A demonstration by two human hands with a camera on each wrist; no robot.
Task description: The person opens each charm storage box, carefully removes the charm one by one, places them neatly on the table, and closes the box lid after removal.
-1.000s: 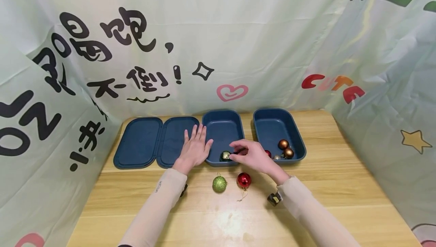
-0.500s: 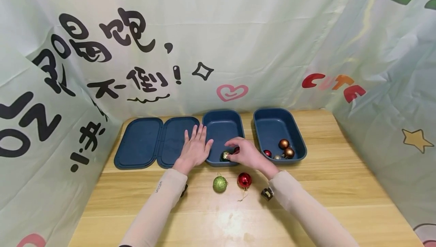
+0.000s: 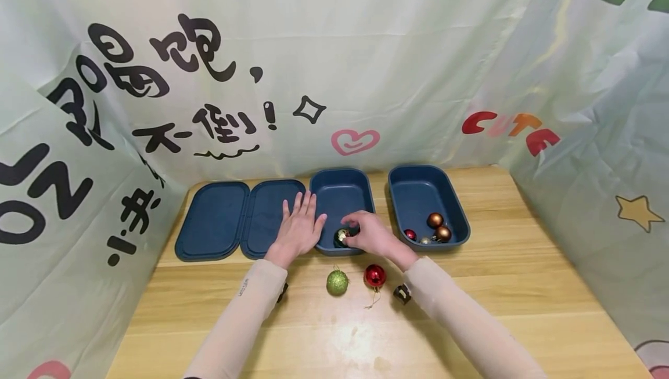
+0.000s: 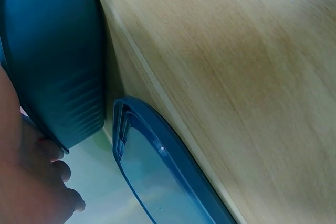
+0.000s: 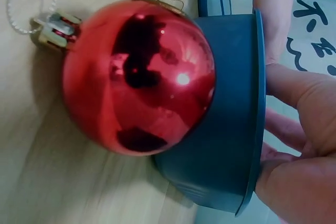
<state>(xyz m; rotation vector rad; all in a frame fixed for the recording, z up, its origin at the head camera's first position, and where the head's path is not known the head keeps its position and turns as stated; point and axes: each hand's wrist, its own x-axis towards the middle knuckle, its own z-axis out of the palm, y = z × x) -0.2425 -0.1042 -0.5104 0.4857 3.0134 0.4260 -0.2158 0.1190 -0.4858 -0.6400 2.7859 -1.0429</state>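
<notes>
My left hand (image 3: 296, 228) lies with straight, spread fingers across the edge between the flat blue lid (image 3: 274, 199) and the middle blue box (image 3: 342, 186). In the left wrist view, its fingers (image 4: 63, 171) show beside the box's outer wall. Reaching over that box's near right rim, my right hand (image 3: 373, 235) curls its thumb and fingers round a mostly hidden dark red bauble (image 3: 355, 230). A dark bauble with gold decoration (image 3: 341, 238) sits just left of the thumb. In the right wrist view, the right fingers (image 5: 315, 108) dip behind the box wall.
A green glitter bauble (image 3: 337, 282) and a shiny red bauble (image 3: 374, 276) lie on the wooden table before the box. The right blue box (image 3: 425, 177) holds several small baubles, copper, red and pale. Another flat blue lid (image 3: 214, 216) lies far left.
My right hand has shifted left inside the middle box, the dark red bauble moving with it. The gold-decorated bauble has moved slightly left. My left hand has stayed in place.
</notes>
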